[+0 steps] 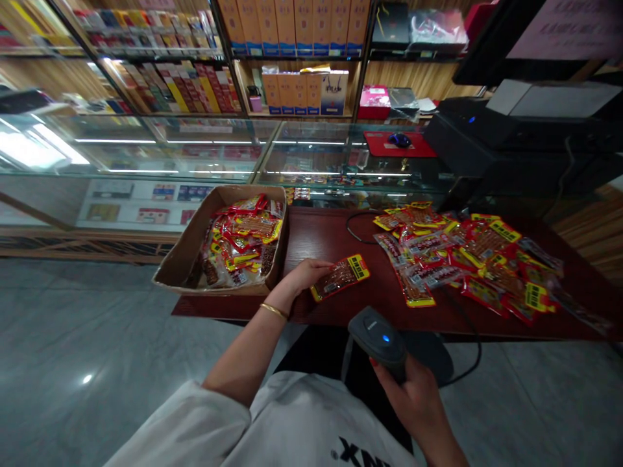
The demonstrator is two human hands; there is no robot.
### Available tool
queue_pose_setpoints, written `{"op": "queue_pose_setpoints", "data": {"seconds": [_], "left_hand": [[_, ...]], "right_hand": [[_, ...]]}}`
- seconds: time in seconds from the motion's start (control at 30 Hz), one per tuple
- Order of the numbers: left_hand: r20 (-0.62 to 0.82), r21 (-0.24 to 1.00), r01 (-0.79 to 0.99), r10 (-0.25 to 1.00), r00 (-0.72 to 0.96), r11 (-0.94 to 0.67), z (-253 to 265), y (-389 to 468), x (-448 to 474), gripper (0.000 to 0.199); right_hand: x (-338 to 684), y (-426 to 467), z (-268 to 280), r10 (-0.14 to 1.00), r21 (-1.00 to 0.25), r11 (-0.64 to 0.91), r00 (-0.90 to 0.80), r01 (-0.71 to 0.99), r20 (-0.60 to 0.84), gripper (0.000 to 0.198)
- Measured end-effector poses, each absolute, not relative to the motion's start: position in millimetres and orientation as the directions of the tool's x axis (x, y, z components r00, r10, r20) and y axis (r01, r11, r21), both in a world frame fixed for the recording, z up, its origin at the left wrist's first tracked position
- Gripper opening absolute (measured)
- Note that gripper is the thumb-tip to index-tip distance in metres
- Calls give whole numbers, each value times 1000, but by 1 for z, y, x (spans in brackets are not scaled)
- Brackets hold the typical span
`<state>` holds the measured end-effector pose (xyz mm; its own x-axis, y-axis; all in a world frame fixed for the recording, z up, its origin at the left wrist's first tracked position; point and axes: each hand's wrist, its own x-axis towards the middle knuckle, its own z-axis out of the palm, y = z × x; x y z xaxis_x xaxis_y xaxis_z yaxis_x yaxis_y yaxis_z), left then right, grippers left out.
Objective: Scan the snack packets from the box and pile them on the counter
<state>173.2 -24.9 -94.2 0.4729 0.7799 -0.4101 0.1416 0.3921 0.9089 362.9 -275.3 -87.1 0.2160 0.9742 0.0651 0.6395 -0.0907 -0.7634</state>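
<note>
Left hand (311, 274): fingers nearly closed, pinching the left edge of a red-and-yellow snack packet (343, 277) at the table's (316, 237) near side, between the cardboard box (178, 271) and the loose packet pile (438, 259). Right hand (416, 392): wrapped around the handle of a barcode scanner (377, 334), its head just short of the packet. Step in hand, as judged: scanning. Next move calls for lining up scanner and barcode.

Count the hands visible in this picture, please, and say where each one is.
2. The left hand is over the table, its fingers at a snack packet; the right hand, nearer the body, grips the scanner. No other hand shows.
</note>
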Motion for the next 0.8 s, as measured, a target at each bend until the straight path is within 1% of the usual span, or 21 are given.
{"op": "queue_pose_setpoints", "data": {"seconds": [0.1, 0.2, 0.4, 0.47, 0.57, 0.67, 0.8], "left_hand": [[-398, 917, 208, 815, 421, 340, -92, -24, 173, 14], [-401, 915, 210, 826, 397, 344, -90, -25, 175, 14], [-425, 900, 133, 773, 470, 415, -93, -27, 176, 14], [-423, 898, 87, 789, 445, 432, -95, -26, 178, 17], [-413, 886, -50, 833, 369, 461, -97, -21, 190, 23], [-434, 853, -124, 821, 370, 507, -94, -10, 220, 26], [-427, 823, -144, 766, 480, 549, -71, 13, 295, 19]], "right_hand": [[364, -275, -87, 973, -754, -99, 222, 649, 63, 34], [364, -275, -87, 974, -755, -92, 215, 649, 67, 34], [365, -275, -86, 971, -763, -116, 234, 635, 47, 33], [366, -274, -85, 969, -776, -123, 245, 618, 42, 31], [368, -274, -84, 960, -805, -127, 276, 579, 47, 29], [373, -274, -84, 942, -824, -142, 330, 548, 58, 28], [383, -275, -89, 930, -823, -150, 360, 548, 70, 29]]}}
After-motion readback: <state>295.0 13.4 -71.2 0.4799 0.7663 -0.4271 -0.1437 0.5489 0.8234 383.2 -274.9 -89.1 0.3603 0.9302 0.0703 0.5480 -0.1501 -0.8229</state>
